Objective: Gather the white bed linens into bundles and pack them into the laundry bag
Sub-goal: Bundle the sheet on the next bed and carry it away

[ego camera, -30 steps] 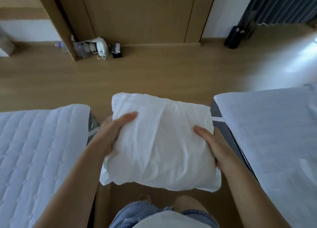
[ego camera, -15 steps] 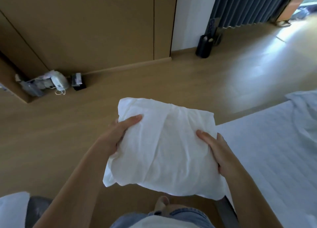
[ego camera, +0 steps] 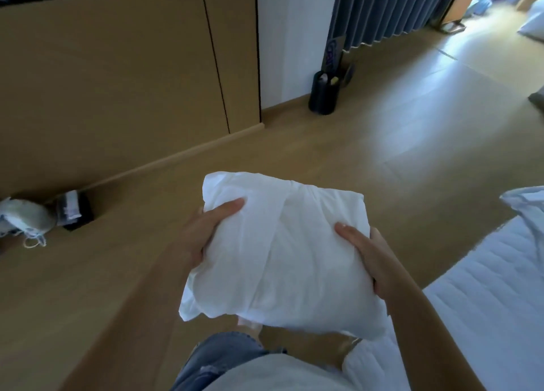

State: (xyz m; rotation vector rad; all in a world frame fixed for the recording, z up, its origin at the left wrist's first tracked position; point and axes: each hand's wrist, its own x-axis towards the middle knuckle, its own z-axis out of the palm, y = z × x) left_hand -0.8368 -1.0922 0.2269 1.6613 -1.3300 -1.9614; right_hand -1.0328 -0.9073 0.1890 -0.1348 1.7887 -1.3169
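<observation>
While the left hand (ego camera: 203, 231) clamps one side of the folded linen bundle (ego camera: 279, 255), its fingers (ego camera: 229, 206) pressed on top, the right hand (ego camera: 368, 255) grips the opposite side, keeping folds shut. Bare floor (ego camera: 353, 155) beyond the bundle lies open; right of it, the mattress (ego camera: 485, 302) edge crowds. Laundry bag: possibly out of view.

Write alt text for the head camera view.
Two bare hands, left hand and right hand, hold a folded white linen bundle at waist height above a wooden floor. A quilted white mattress lies to the right; wooden cabinet doors and a grey curtain stand beyond.
</observation>
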